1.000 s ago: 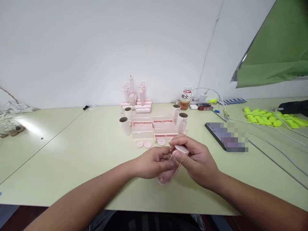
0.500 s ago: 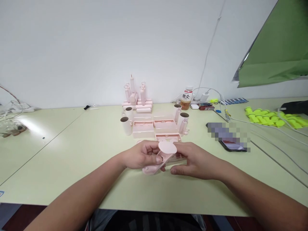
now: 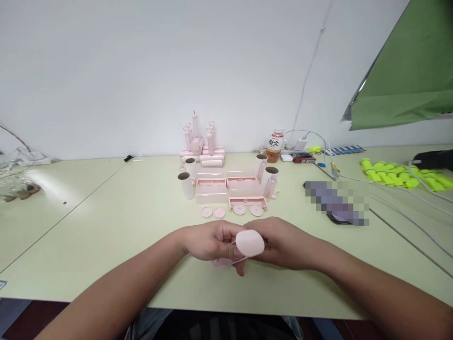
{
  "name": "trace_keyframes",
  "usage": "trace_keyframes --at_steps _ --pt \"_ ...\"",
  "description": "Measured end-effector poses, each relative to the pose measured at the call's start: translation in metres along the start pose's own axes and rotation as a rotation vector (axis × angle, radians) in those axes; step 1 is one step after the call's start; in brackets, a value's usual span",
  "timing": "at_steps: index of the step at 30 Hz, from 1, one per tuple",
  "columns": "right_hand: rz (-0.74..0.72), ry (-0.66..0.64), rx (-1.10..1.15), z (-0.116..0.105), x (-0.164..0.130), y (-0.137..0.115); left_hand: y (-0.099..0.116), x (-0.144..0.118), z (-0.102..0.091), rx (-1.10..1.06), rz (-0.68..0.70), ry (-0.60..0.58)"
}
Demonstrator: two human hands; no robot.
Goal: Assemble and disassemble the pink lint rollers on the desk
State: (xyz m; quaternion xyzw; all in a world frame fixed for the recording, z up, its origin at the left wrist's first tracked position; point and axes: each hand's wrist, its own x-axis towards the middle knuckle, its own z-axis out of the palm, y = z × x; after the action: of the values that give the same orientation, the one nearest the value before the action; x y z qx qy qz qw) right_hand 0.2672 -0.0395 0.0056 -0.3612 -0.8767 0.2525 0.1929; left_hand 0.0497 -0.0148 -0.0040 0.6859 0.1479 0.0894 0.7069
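Observation:
Over the front of the table, my left hand (image 3: 207, 241) grips a pale pink plastic part with an oval end plate (image 3: 250, 243), its thumb pressed along the side. My right hand (image 3: 283, 243) closes on the same part from the right; its thumb and fingertips are mostly hidden behind the oval plate. Just beyond my hands lie several round pink discs (image 3: 219, 213). Behind them are an open pink tray (image 3: 247, 203) and pink cases with clear covers (image 3: 211, 192). White tubes with dark hollow ends (image 3: 186, 187) stand on both sides.
Assembled pink pieces (image 3: 211, 156) stand against the wall. Toward the right are a drink bottle (image 3: 275, 146), white cables (image 3: 389, 182), a blurred-out phone (image 3: 332, 203) and a pile of yellow-green plastic parts (image 3: 389, 173). Clear-wrapped items (image 3: 19, 189) lie far left.
Both hands have moved toward me with the pink part, uncovering the discs and tray front. The oval plate now faces up more. My right hand has closed in on the part.

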Motion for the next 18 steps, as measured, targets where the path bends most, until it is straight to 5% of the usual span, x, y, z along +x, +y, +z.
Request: trace_keyframes --at_steps 6,13,18 --pt "-0.026 -0.107 -0.165 0.004 -0.0032 0.0027 -0.0006 -0.0017 0.0004 0.094 -0.025 0.007" --pt "-0.073 -0.217 -0.208 0.0052 -0.0042 -0.001 -0.0051 -0.0029 -0.0047 0.017 -0.124 -0.113" --pt "-0.048 -0.226 -0.207 -0.0023 -0.0023 -0.0054 -0.0052 -0.0017 -0.0033 -0.004 -0.085 -0.062"
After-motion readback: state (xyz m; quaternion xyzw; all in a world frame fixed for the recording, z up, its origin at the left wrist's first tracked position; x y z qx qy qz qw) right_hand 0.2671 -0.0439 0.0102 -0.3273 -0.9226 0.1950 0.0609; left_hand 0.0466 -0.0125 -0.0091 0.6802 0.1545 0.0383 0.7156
